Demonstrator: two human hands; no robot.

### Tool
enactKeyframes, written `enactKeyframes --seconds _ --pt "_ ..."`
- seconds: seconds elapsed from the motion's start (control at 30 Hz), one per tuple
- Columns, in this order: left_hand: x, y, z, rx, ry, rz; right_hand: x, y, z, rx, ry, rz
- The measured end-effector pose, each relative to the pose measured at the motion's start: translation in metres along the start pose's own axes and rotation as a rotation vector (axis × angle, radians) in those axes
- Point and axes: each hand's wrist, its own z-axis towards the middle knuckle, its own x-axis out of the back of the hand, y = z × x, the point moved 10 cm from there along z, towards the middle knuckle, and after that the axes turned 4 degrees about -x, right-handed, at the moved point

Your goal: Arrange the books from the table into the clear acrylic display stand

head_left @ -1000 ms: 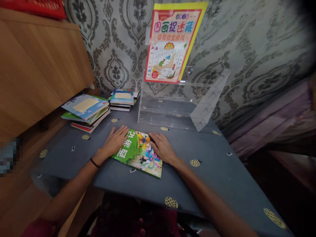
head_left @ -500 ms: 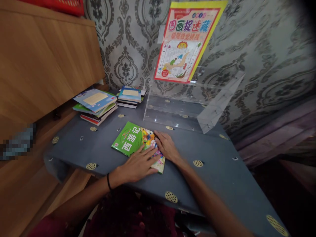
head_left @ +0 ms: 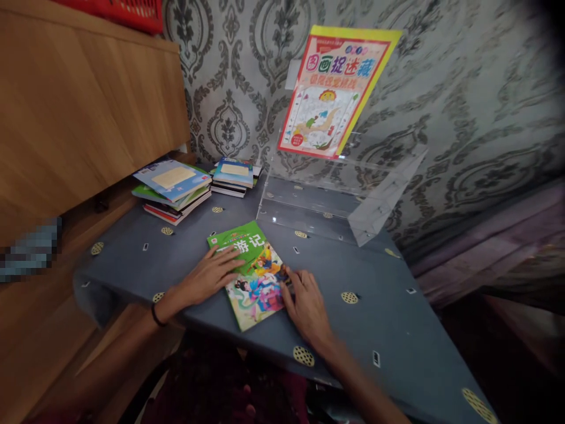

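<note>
A children's picture book with a green top and a colourful cartoon cover lies flat on the cloth-covered table, cover up. Spread over its upper left side is my left hand, palm down, open, hiding part of the white title. My right hand rests against the book's right edge. Its fingers are bent a little and the thumb stands apart from them, touching the edge without wrapping round it. A dark band sits on my left wrist.
Two stacks of books, a larger one and a smaller one, stand at the back left. Behind the picture book is a clear acrylic stand holding a yellow-edged book. A wooden cabinet borders the table at left.
The picture book has turned clockwise, so its title now faces more upright toward me. My left hand has slid left and up the cover; my right hand has moved lower along the right edge.
</note>
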Motion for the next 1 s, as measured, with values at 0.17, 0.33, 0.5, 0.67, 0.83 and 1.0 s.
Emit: enactKeyframes --seconds 0.17,0.33,0.5,0.67,0.83,1.0 --pt "0.018 -0.050 -0.018 0.247 0.182 -0.069 0.012 -0.028 -0.043 0.036 -0.051 0.134" --pt "0.015 -0.056 -0.020 0.256 0.234 -0.096 0.010 -0.059 -0.007 0.093 -0.149 0.258" --pt "0.013 -0.059 -0.022 0.242 0.340 -0.098 -0.046 -0.121 0.043 0.401 -0.434 0.328" --pt "0.008 -0.067 -0.027 0.296 0.390 -0.095 -0.092 -0.121 0.091 0.461 -0.409 0.213" --pt "0.002 -0.069 -0.024 0.298 0.356 -0.044 -0.108 -0.100 0.125 0.437 -0.345 0.071" --pt "-0.004 -0.071 -0.022 0.287 0.329 -0.012 -0.103 -0.082 0.138 0.336 -0.300 -0.035"
